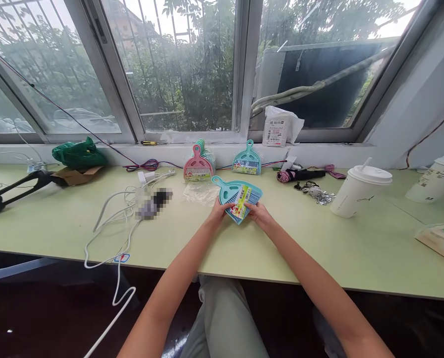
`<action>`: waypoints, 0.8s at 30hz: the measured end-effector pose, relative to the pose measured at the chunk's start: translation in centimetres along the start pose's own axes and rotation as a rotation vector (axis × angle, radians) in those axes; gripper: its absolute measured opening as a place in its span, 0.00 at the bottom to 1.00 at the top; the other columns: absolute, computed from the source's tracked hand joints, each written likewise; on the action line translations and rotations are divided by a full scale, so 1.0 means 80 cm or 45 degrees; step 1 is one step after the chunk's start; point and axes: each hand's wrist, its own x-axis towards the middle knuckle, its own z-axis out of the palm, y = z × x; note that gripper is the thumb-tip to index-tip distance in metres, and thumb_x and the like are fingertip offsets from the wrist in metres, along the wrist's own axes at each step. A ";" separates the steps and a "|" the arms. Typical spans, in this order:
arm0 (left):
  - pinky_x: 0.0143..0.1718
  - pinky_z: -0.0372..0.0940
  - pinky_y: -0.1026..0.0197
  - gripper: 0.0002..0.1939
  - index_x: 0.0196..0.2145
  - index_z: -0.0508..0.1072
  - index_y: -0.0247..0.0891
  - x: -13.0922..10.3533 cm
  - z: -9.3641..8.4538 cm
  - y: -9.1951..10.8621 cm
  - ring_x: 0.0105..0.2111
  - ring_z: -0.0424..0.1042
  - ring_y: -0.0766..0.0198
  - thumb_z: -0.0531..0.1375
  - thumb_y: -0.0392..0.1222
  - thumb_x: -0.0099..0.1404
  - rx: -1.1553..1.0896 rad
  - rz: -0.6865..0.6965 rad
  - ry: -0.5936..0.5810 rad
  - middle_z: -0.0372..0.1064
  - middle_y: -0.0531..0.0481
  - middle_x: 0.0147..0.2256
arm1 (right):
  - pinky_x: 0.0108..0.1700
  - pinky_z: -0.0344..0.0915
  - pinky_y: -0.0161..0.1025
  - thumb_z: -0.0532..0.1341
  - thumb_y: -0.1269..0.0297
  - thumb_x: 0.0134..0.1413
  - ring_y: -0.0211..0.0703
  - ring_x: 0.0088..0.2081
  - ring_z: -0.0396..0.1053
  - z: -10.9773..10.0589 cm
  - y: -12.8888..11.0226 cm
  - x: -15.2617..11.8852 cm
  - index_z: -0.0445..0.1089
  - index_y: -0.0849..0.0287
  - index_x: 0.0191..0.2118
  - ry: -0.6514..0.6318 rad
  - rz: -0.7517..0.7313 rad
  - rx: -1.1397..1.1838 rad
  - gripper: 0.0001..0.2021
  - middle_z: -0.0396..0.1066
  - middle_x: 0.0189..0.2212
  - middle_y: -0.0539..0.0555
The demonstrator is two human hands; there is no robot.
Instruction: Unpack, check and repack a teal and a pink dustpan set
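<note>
One long pale-green table (300, 248) stretches out here; over it, at the sitter's twelve o'clock, is a turquoise dustpan (229, 189), by my guess light, stiff and a little slick, best taken from both sides. The left hand (218, 211) grips it at eight o'clock, the right hand (260, 215) at four, thumb over the small label card (241, 200).

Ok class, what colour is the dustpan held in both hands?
The dustpan is turquoise, seen best in the head view.
</note>
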 end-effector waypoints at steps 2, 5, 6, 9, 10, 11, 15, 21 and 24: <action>0.47 0.67 0.50 0.33 0.47 0.65 0.38 -0.001 -0.001 0.002 0.42 0.72 0.55 0.70 0.36 0.43 0.050 0.024 0.014 0.71 0.45 0.43 | 0.48 0.72 0.47 0.67 0.69 0.44 0.50 0.46 0.73 0.000 0.003 0.002 0.66 0.59 0.44 -0.047 0.052 0.084 0.19 0.74 0.45 0.57; 0.47 0.67 0.51 0.30 0.48 0.65 0.38 0.000 -0.002 0.006 0.43 0.72 0.55 0.69 0.39 0.47 0.189 0.096 0.066 0.70 0.45 0.44 | 0.44 0.74 0.43 0.66 0.74 0.44 0.46 0.41 0.75 0.004 0.000 0.000 0.67 0.59 0.40 -0.075 0.066 0.155 0.15 0.75 0.41 0.55; 0.48 0.66 0.51 0.29 0.48 0.66 0.38 0.002 -0.002 0.007 0.44 0.71 0.55 0.68 0.41 0.49 0.277 0.138 0.075 0.70 0.45 0.44 | 0.43 0.74 0.42 0.65 0.75 0.44 0.45 0.40 0.75 0.006 -0.002 -0.002 0.67 0.59 0.39 -0.075 0.067 0.168 0.14 0.76 0.40 0.55; 0.52 0.62 0.51 0.19 0.49 0.68 0.39 0.008 -0.006 0.014 0.48 0.68 0.56 0.57 0.48 0.63 0.668 0.302 0.136 0.70 0.45 0.47 | 0.40 0.75 0.40 0.64 0.77 0.45 0.43 0.37 0.76 0.005 -0.011 -0.004 0.68 0.60 0.37 -0.020 0.037 0.193 0.11 0.76 0.38 0.54; 0.54 0.60 0.50 0.18 0.49 0.69 0.40 0.010 -0.009 0.017 0.51 0.66 0.56 0.51 0.49 0.67 0.843 0.360 0.203 0.69 0.45 0.49 | 0.40 0.75 0.39 0.63 0.78 0.45 0.42 0.36 0.76 0.003 -0.014 -0.004 0.69 0.60 0.36 -0.002 0.013 0.201 0.11 0.77 0.37 0.53; 0.56 0.57 0.49 0.19 0.49 0.70 0.40 0.012 -0.014 0.020 0.53 0.64 0.55 0.45 0.48 0.69 1.037 0.416 0.301 0.67 0.45 0.51 | 0.40 0.75 0.39 0.63 0.78 0.45 0.42 0.35 0.76 0.001 -0.017 -0.003 0.69 0.60 0.36 0.018 -0.010 0.209 0.10 0.77 0.36 0.53; 0.60 0.49 0.47 0.19 0.53 0.69 0.39 0.014 -0.042 0.026 0.61 0.53 0.52 0.48 0.41 0.68 1.801 0.379 0.573 0.57 0.42 0.60 | 0.38 0.75 0.37 0.62 0.79 0.46 0.40 0.33 0.76 -0.016 -0.025 0.002 0.68 0.60 0.34 0.139 -0.008 0.191 0.10 0.77 0.34 0.52; 0.60 0.48 0.47 0.15 0.43 0.74 0.44 0.010 -0.049 0.016 0.54 0.63 0.55 0.51 0.37 0.64 2.181 0.273 0.140 0.69 0.47 0.51 | 0.34 0.74 0.34 0.61 0.82 0.45 0.39 0.30 0.75 -0.042 -0.030 0.012 0.67 0.62 0.33 0.253 0.091 0.083 0.10 0.76 0.30 0.53; 0.63 0.36 0.43 0.15 0.44 0.73 0.41 0.009 -0.042 0.013 0.50 0.66 0.55 0.50 0.39 0.64 2.283 0.405 0.208 0.72 0.44 0.44 | 0.33 0.74 0.34 0.61 0.82 0.46 0.39 0.30 0.75 -0.046 -0.035 0.012 0.68 0.62 0.32 0.226 0.129 0.065 0.09 0.77 0.30 0.53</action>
